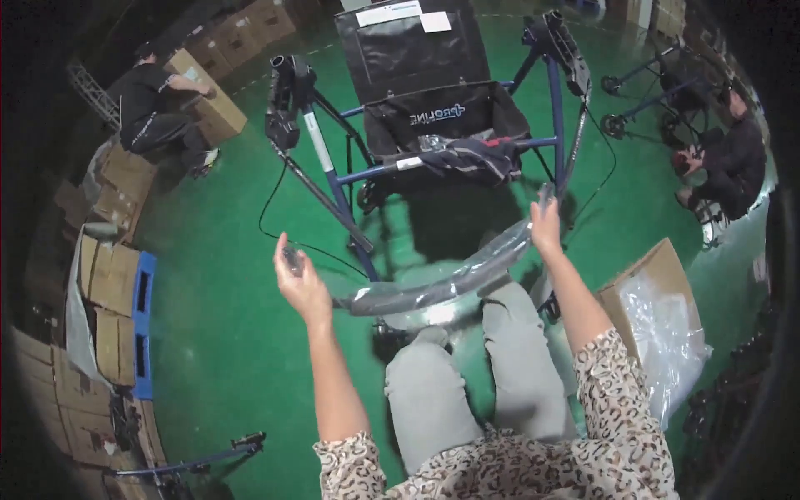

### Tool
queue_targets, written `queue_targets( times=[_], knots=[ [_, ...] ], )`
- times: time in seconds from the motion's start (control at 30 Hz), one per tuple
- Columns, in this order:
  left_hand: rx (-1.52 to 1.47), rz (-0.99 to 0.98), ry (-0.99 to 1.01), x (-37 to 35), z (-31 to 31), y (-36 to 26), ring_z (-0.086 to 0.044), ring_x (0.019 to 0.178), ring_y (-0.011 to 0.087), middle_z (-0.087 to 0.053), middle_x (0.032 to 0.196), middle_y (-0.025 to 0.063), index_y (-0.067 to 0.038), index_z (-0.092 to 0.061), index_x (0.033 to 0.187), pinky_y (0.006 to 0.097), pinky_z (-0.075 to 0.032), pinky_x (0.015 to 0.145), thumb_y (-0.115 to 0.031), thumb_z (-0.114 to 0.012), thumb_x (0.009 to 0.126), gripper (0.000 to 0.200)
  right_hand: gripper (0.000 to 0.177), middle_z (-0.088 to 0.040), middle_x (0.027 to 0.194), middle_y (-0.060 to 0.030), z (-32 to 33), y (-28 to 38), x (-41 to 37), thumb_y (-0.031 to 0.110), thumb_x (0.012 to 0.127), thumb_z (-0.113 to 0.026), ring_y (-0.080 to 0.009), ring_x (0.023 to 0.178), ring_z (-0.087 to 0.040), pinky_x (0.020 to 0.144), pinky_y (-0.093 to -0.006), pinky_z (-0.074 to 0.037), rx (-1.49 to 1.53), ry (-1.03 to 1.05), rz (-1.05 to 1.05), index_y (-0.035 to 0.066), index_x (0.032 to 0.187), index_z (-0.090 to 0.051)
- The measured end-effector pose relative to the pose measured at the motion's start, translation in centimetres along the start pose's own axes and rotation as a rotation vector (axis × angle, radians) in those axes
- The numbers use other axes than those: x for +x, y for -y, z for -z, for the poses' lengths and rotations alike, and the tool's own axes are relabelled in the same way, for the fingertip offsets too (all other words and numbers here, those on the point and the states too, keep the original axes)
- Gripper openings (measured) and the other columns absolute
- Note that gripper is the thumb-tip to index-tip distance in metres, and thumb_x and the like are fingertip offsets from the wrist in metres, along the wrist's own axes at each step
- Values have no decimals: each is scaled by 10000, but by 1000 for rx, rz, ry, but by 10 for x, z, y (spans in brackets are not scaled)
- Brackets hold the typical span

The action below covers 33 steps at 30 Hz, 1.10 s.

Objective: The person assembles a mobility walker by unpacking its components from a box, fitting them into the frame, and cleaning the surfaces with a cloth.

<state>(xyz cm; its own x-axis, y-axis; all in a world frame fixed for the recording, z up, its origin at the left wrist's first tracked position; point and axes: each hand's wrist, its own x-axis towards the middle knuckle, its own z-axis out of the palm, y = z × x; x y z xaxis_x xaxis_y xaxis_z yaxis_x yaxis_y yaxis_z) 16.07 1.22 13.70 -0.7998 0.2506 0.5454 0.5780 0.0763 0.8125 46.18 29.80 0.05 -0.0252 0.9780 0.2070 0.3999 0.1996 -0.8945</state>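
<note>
In front of my knees hangs a curved, dark padded backrest bar, sleeved in clear plastic and sagging in the middle. My left hand is closed around its left end, where a bit of plastic shows between the fingers. At the other end, my right hand grips the bar, with clear wrap sticking out above it. Just beyond stands a blue-framed rollator with a black bag marked PROLINE. A dark folded cloth item and some clear plastic lie across its bag front and crossbar.
An open carton with clear plastic bags stands to my right. Cartons sit by a blue pallet at left. One person crouches at far left, another sits at right by more rollator frames.
</note>
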Motion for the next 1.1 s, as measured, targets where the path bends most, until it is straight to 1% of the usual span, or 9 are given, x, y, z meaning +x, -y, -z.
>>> queue_targets(
  times=[0.03,0.13,0.2,0.37,0.53,0.7,0.87,1.03,1.1],
  knots=[
    [-13,-24,3,0,-12,5,-591,964,173,-603,1207,118,-16,-534,1289,284,-473,856,-44,-562,935,356,414,-624,940,-198,4,-5,11,212,945,-502,-293,752,-598,719,-427,-474,-38,-31,8,-17,1279,-416],
    [-96,78,114,-5,-49,19,-567,981,165,-526,1348,113,-51,-419,1438,273,-457,900,-13,-527,927,524,462,-623,900,-199,30,-7,26,187,944,-492,-317,721,-603,722,-449,-482,-91,-121,-14,-26,1331,-356],
    [-218,279,239,-3,-71,19,-562,996,193,-497,1382,121,-44,-413,1441,295,-459,909,-41,-529,926,527,460,-599,986,-225,48,-9,41,167,936,-501,-342,833,-608,775,-447,-478,44,-21,-175,-27,1334,-376],
    [-7,203,207,-3,-109,63,-529,1132,261,-466,1386,173,-41,-400,1444,356,-415,984,-49,-531,916,544,450,-549,1119,-243,51,-68,69,168,930,-520,-356,973,-577,849,-444,-461,-237,-88,213,-31,1318,-411],
    [97,375,365,-2,-96,98,-520,1095,293,-479,1297,165,-63,-406,1447,370,-400,985,-87,-546,905,561,436,-501,1199,-242,41,-47,48,191,930,-541,-365,1069,-532,918,-451,-433,-503,-42,119,-40,1287,-444],
    [258,172,334,2,-104,140,-517,1061,282,-489,1194,143,-87,-455,1413,364,-403,965,-104,-566,894,531,352,-496,1034,-198,37,-33,44,217,945,-540,-359,989,-516,921,-439,-421,-401,69,36,-30,1191,-489],
    [-8,421,425,5,-108,120,-521,1057,241,-480,1212,123,-59,-533,1319,346,-427,919,-169,-612,901,439,449,-536,1138,-234,32,-59,57,244,947,-538,-399,1077,-544,916,-475,-441,-486,66,71,-16,1297,-432],
    [-146,570,323,-2,-116,95,-555,962,206,-544,1137,95,-29,-590,1184,314,-451,849,-259,-650,904,367,476,-543,1173,-241,42,-33,50,272,962,-514,-400,1080,-559,901,-474,-453,-420,142,42,13,1347,-404],
    [-124,556,306,-3,-120,96,-562,925,200,-563,1090,87,-25,-594,1149,307,-455,829,-277,-659,900,360,480,-543,1182,-240,43,-32,50,275,965,-509,-397,1079,-564,900,-472,-455,-388,150,35,19,1356,-398]
  ],
)
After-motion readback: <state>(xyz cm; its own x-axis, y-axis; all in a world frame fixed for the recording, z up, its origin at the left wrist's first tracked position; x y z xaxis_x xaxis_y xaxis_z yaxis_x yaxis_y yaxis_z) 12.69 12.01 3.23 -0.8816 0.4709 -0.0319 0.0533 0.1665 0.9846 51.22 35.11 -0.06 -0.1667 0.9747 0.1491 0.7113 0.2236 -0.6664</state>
